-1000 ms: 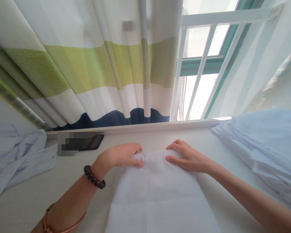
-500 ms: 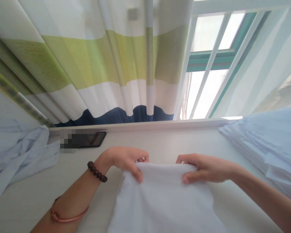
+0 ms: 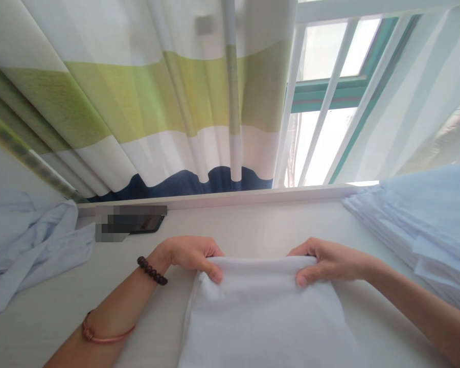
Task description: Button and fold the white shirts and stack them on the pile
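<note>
- Lengthwise toward you, the white cloth (image 3: 270,314) lies over the table (image 3: 253,225), near end out of frame.
- Your left hand (image 3: 191,254) and right hand (image 3: 335,260) pinch its far edge toward either end, thumbs on top; equally close.
- Beyond: a strip of tabletop, crumpled cloth (image 3: 34,240) and phone (image 3: 150,224) left, folded stack (image 3: 433,220) right, then raised rim (image 3: 249,198).

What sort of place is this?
Probably a room in a home: a striped curtain hangs beside a barred window, and folded pale cloth is stacked on a white surface.
</note>
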{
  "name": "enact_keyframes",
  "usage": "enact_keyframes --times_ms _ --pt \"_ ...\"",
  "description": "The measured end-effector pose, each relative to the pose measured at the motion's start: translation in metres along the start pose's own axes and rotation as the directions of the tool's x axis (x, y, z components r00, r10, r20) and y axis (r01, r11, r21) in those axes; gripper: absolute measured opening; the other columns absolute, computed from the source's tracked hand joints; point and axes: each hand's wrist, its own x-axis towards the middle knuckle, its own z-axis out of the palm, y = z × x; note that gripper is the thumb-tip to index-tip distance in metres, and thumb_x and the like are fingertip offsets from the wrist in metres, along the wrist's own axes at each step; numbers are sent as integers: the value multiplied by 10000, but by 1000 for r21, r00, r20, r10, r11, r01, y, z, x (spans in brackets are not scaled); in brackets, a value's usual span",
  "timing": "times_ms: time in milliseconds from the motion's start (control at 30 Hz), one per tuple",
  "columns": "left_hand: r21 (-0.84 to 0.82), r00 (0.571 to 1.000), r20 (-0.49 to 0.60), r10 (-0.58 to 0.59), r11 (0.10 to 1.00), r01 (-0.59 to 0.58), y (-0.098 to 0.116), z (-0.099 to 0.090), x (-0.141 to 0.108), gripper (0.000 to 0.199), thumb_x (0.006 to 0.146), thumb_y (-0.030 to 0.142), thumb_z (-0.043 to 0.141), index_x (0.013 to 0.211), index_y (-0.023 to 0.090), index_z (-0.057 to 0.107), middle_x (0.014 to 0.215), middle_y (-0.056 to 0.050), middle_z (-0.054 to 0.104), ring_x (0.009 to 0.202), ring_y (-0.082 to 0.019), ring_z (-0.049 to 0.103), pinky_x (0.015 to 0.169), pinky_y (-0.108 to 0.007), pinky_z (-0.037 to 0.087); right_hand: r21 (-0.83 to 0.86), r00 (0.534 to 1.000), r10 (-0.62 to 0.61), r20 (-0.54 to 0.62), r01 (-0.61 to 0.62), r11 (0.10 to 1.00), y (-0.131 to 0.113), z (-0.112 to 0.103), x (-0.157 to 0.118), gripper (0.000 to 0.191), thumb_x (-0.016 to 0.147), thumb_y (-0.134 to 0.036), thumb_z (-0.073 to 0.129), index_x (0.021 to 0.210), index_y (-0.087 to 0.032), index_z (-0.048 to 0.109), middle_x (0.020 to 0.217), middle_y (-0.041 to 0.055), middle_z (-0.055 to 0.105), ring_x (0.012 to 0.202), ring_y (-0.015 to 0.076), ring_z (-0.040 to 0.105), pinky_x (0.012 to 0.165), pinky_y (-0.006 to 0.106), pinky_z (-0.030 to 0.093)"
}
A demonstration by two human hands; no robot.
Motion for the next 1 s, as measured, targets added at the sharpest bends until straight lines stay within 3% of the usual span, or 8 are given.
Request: enact_keyframes --times_ms 133,400,500,633,667,700,800,1000 --pt "-76 988 -112 109 990 -118 -5 -3 -1 555 662 633 682 979 179 646 872 -41 683 728 -174 598 600 -222 447 -14 996 21 -88 -23 1000 1 -3 -2 426 706 -503 709 943 -149 691 866 46 708 816 237 666 664 277 512" --pt "-109 924 -339 179 967 -228 -9 10 6 456 714 405 722 1087 202 556 948 -29 651 781 -161 619 669 -246 490 -64 989 -29 -148 19 998 -5 1 -7 394 737 -516 677 925 -171 654 878 30 672 814 219 649 632 254 497" --pt "-16 767 -598 233 953 -302 -12 11 16 476 763 465 655 1142 203 536 1021 -53 627 752 -148 608 627 -236 479 -95 973 -47 -228 26 995 -8 1 -9 427 764 -543 632 967 -168 657 929 45 684 851 240 653 667 279 511" --pt "144 399 -889 225 964 -224 -14 9 20 402 779 530 599 938 164 559 943 -59 625 690 -145 581 609 -246 456 -130 938 -98 -333 57 990 -1 -3 -9 442 772 -543 621 981 -155 656 953 58 691 882 262 649 686 297 518" --pt "174 385 -893 233 968 -183 -13 9 19 390 790 538 580 880 159 566 874 -49 627 678 -149 573 608 -248 448 -133 933 -109 -342 67 989 2 -4 -9 436 776 -537 619 981 -153 655 951 58 689 883 261 647 686 298 518" --pt "197 420 -875 241 969 -148 -12 10 17 391 804 545 558 837 156 577 811 -39 624 665 -151 565 604 -246 439 -134 931 -119 -345 76 988 4 -5 -9 430 782 -531 616 983 -152 653 950 58 687 882 260 645 683 297 518" --pt "233 604 -758 246 967 -103 -7 15 12 425 830 560 507 792 153 623 725 -24 626 635 -153 553 576 -237 419 -137 928 -135 -347 93 986 9 -6 -8 422 795 -521 608 995 -152 649 950 58 684 881 256 643 677 294 514" --pt "173 577 -777 249 967 -185 6 22 11 381 788 541 569 854 169 616 803 -18 640 661 -161 577 588 -237 430 -169 925 -149 -350 94 981 8 -4 -8 447 794 -556 590 998 -161 643 966 51 678 901 260 637 697 300 516"
